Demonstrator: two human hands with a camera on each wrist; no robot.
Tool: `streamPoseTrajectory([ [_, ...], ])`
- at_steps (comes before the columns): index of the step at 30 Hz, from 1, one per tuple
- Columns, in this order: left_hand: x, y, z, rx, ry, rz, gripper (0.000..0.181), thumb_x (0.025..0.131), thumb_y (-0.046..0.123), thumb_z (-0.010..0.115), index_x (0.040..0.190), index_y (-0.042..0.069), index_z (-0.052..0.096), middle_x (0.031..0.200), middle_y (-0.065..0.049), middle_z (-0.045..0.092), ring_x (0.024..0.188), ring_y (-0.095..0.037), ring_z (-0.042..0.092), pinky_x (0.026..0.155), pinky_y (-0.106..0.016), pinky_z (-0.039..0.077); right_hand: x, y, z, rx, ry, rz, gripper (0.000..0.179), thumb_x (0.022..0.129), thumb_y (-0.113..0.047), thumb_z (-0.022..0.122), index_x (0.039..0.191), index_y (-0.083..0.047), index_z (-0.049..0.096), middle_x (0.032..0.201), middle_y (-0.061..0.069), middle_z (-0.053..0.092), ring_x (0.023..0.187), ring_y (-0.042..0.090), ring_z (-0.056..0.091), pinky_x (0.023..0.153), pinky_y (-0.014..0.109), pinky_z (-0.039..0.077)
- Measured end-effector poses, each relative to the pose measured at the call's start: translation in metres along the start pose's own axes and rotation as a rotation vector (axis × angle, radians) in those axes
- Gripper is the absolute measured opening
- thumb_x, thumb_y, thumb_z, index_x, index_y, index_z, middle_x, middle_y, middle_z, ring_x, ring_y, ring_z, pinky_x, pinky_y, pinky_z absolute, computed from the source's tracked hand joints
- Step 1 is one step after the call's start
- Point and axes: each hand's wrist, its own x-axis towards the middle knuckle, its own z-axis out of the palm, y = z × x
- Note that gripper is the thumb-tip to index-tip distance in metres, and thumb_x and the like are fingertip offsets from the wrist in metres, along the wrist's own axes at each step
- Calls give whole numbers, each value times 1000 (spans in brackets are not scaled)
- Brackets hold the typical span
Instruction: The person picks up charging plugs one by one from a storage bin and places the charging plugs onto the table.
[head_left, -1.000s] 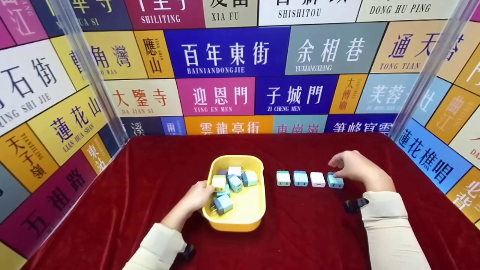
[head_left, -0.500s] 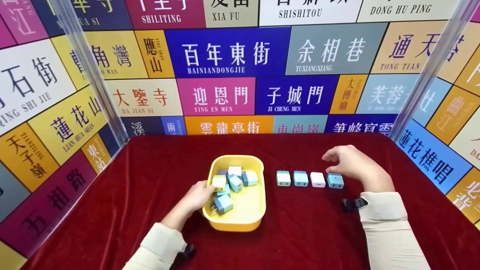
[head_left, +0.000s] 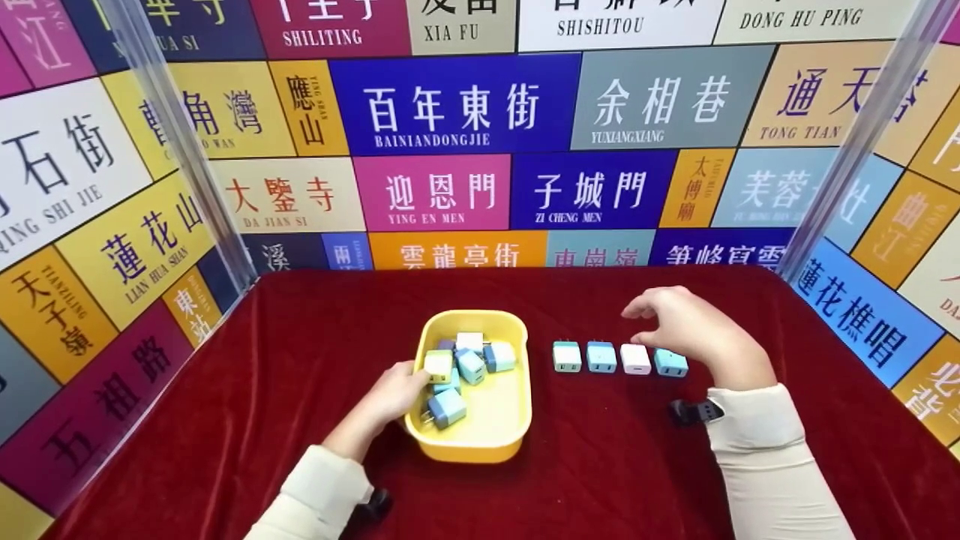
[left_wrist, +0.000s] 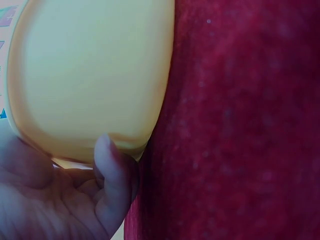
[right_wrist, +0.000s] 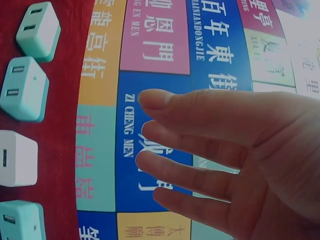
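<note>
At the right end of the row, the blue adapter is standing released: the right hand, fingers loosely parted and empty, is drifting left, leaving the row four long. The left hand is gripping the yellow tub, where loose adapters are lying.

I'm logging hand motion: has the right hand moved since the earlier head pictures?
Yes. In the head view, judged against the rightmost charger, the right hand has lifted off and shifted left, towards the yellow tub.
</note>
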Motion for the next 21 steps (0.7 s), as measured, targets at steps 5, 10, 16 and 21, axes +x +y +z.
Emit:
streamPoseTrajectory([
  [5, 0, 0, 0, 9, 6, 18, 27, 103, 17, 51, 108, -2, 70, 95, -13, 71, 83, -20, 68, 69, -31, 59, 1, -11, 3, -24, 7, -44, 33, 90, -7, 82, 123, -1, 77, 121, 16, 75, 116, 37, 68, 101, 57, 55],
  [10, 19, -23, 0, 0, -32, 46, 28, 103, 20, 52, 107, -1, 69, 94, -13, 70, 83, -19, 68, 70, -32, 59, 1, -23, 4, -56, 11, -89, 32, 90, -7, 83, 121, -3, 78, 121, 13, 75, 117, 36, 66, 103, 56, 53],
  [16, 39, -47, 4, 1, -41, 48, 29, 103, 22, 52, 110, 1, 70, 96, -13, 71, 83, -20, 69, 69, -34, 60, 1, -37, 7, -93, 21, -133, 29, 90, -7, 82, 119, -5, 79, 120, 11, 74, 117, 36, 66, 103, 55, 53],
  [21, 17, -22, -1, -2, -38, 49, 30, 104, 21, 51, 111, -2, 70, 97, -13, 71, 84, -19, 69, 70, -32, 60, 0, -46, 10, -120, 27, -167, 28, 90, -6, 81, 119, -6, 79, 119, 10, 74, 116, 35, 67, 103, 54, 54],
])
